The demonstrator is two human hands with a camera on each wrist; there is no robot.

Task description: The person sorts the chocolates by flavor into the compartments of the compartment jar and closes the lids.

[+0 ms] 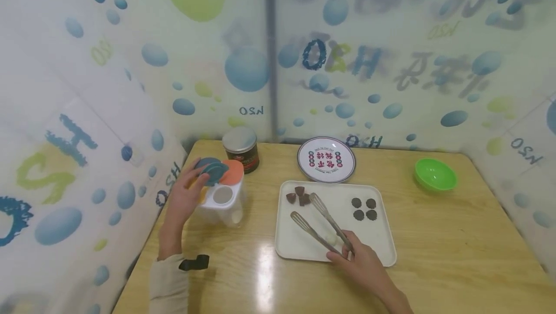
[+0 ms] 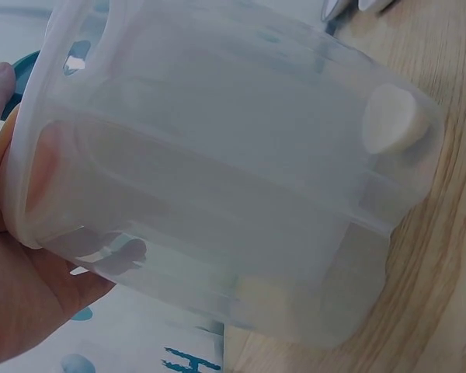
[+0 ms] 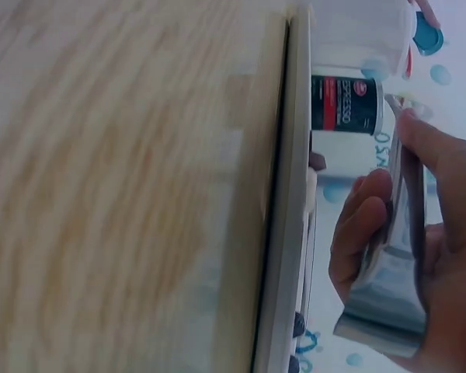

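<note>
In the head view my left hand (image 1: 184, 196) pinches a raised teal lid (image 1: 214, 173) on a clear multi-compartment container (image 1: 219, 210). The compartment under that lid stands uncovered, and a pale rounded piece (image 2: 392, 120) shows low inside in the left wrist view. An orange lid (image 1: 233, 171) covers another compartment. My right hand (image 1: 362, 261) grips metal tongs (image 3: 404, 225), their slotted ends spread apart above a white tray (image 1: 286, 244). On the tray lie brown chunks (image 1: 299, 191), several dark scalloped discs (image 1: 356, 202), and a whitish piece (image 1: 331, 239) near the tongs' arms.
A dark espresso tin (image 1: 241, 152) with a silver lid stands behind the container. The round plate (image 1: 326, 159) with red lettering sits behind the tray, against the wall. A green bowl (image 1: 436, 175) is at the right of the wooden table (image 1: 460, 241).
</note>
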